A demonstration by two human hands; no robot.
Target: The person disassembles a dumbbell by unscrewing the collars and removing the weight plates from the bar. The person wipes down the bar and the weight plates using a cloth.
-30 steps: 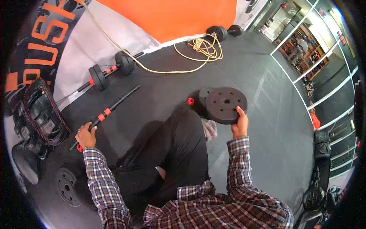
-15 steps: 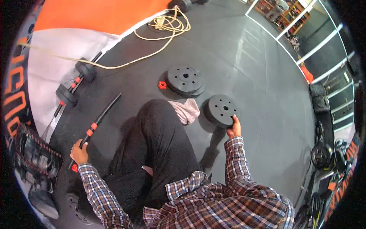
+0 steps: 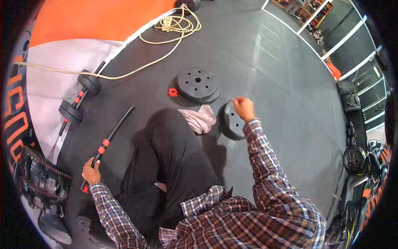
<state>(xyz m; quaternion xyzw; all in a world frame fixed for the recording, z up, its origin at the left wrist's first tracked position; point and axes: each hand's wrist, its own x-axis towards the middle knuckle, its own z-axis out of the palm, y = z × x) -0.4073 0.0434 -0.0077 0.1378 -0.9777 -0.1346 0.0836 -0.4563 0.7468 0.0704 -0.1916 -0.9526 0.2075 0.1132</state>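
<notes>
In the lower left of the frame, the left hand (image 3: 92,170) is holding a black bar (image 3: 118,125) with red bands, and its fingers are closing around the bar near the lower end, above a red collar (image 3: 85,189). At the right of centre, the right hand (image 3: 243,109) is covering part of a thick weight plate (image 3: 231,123) on the dark floor (image 3: 286,137). Its fingers are looking bent, but I cannot tell how tightly they are closing, nor whether they are touching the plate.

As I am judging it, the bar could turn or dip, because only one hand is supporting it and most of its length is extending beyond the grip; its upper end could then knock the floor or the bent knee (image 3: 166,124). The right fingers could be pinched if the plate were tipping while they were under its edge. The pale cloth (image 3: 199,119), which is lying between the knee and the plates, could be caught under one. The loose red nut (image 3: 173,92), which is resting just beside the plate stack (image 3: 198,85), could roll away if something were bumping it.

The long axis of the bar is running diagonally, and its bare end is pointing toward the upper right.
</notes>
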